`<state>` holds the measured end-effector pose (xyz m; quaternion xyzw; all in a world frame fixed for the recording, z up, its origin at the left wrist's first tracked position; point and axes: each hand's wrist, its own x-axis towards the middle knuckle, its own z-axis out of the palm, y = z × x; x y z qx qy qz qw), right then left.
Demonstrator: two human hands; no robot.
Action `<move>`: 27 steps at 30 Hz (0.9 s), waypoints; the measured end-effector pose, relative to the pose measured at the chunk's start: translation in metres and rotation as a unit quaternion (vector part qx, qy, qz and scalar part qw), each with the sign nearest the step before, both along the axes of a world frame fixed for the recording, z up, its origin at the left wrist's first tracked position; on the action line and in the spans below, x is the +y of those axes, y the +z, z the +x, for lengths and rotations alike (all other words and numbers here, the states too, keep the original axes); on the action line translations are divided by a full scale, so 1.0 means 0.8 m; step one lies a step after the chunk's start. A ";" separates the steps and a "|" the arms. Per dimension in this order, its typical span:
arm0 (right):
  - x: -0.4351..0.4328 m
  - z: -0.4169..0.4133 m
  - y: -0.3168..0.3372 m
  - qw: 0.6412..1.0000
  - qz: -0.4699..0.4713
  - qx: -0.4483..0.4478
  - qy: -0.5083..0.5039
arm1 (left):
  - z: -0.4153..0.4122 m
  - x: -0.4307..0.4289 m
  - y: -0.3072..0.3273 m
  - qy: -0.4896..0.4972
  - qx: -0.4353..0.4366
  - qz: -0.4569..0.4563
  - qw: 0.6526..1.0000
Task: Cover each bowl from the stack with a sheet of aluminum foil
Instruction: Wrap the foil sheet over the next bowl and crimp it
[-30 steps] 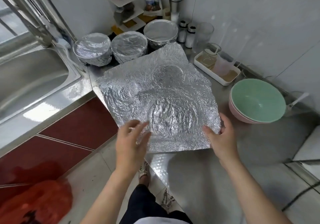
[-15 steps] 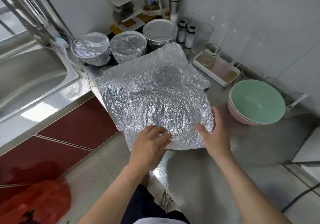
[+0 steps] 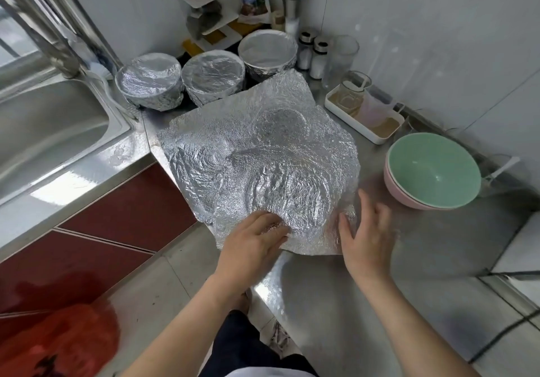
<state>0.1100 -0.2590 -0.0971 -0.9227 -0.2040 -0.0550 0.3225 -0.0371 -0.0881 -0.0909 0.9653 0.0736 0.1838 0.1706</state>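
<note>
Currently: foil (image 3: pixel 257 154) lies crumpled on the counter (image 3: pixel 409 259) corner, near edge overhanging; left hand (image 3: pixel 254 245) fingers (image 3: pixel 271 224) curled on that edge, pinch unconfirmed; right hand (image 3: pixel 368 236) spread beside it. Risk: a one-sided pull could tear it.

Foil sheet (image 3: pixel 257 157) — silver, crinkled; top bowl (image 3: pixel 435 169) mint green, lower bowl (image 3: pixel 406 197) pink; cabinet fronts (image 3: pixel 117 216) dark red; bag (image 3: pixel 58 344) red; tray (image 3: pixel 363 116) white — counter (image 3: pixel 438 245) grey steel

crinkled shiny foil sheet (image 3: pixel 257 154) lies mid-frame on a brushed metal table (image 3: pixel 336 297); glossy smooth green bowl (image 3: pixel 432 169) at right; polished steel sink (image 3: pixel 43 131) upper left.
</note>
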 end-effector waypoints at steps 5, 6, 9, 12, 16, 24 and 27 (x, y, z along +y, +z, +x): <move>0.016 -0.013 0.025 0.958 -0.012 -0.165 0.235 | 0.001 0.003 0.000 -0.010 -0.003 0.014 1.000; 0.021 -0.021 0.024 0.938 -0.033 -0.171 0.301 | 0.001 0.003 0.000 -0.011 -0.008 0.017 1.000; 0.027 -0.033 0.012 0.904 -0.096 -0.167 0.382 | 0.004 0.003 0.000 -0.023 -0.010 0.021 0.999; 0.030 -0.029 0.011 0.907 -0.097 -0.172 0.372 | 0.004 0.007 -0.003 -0.037 -0.012 0.026 0.999; 0.034 -0.027 0.013 0.897 -0.110 -0.198 0.380 | 0.008 0.012 -0.002 -0.045 -0.032 0.027 0.998; 0.040 -0.015 0.016 0.888 -0.129 -0.210 0.389 | 0.022 0.008 -0.001 -0.086 -0.037 0.064 0.994; 0.027 -0.016 0.022 0.884 -0.130 -0.199 0.401 | 0.019 -0.007 -0.004 -0.082 -0.033 0.054 0.995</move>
